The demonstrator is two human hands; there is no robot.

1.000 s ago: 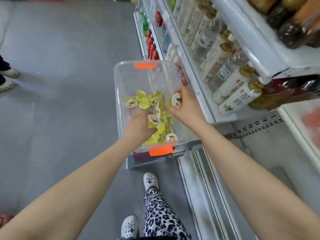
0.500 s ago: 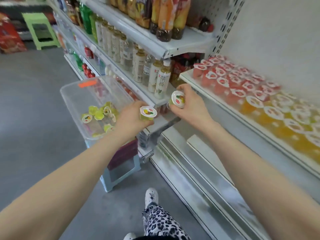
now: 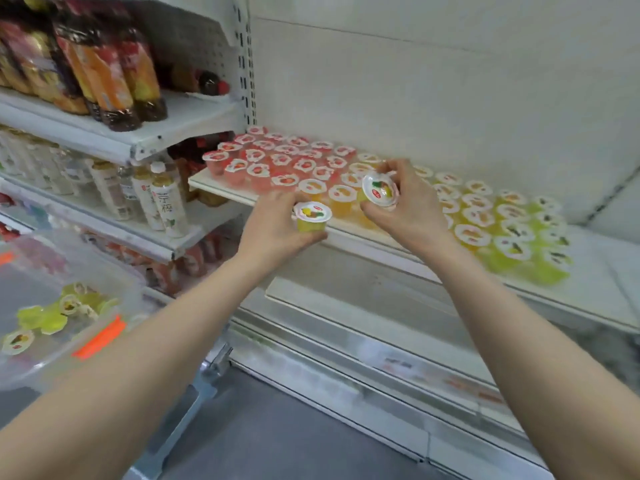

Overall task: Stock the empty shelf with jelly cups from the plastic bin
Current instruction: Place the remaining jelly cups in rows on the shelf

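My left hand [image 3: 277,230] grips a yellow jelly cup [image 3: 311,218] upright, just in front of the white shelf's [image 3: 588,296] front edge. My right hand [image 3: 408,206] holds a second jelly cup [image 3: 380,190], tilted with its lid toward me, above the orange cups. The shelf carries rows of jelly cups: red ones [image 3: 273,161] on the left, orange ones [image 3: 341,199] in the middle, yellow-green ones [image 3: 526,237] on the right. The clear plastic bin [image 3: 41,362] with orange clips sits at lower left and holds several yellow-green cups [image 3: 52,318].
Left of the shelf, racks hold tea bottles [image 3: 166,199] and juice pouches [image 3: 104,71] above. A bare strip of shelf [image 3: 620,268] lies to the right of the yellow-green cups. Lower empty shelves [image 3: 381,306] and the grey floor [image 3: 277,445] lie below.
Both hands lifted from the bin with one cup each and swung right and up to the jelly shelf. The view turned from the bin to the shelf.
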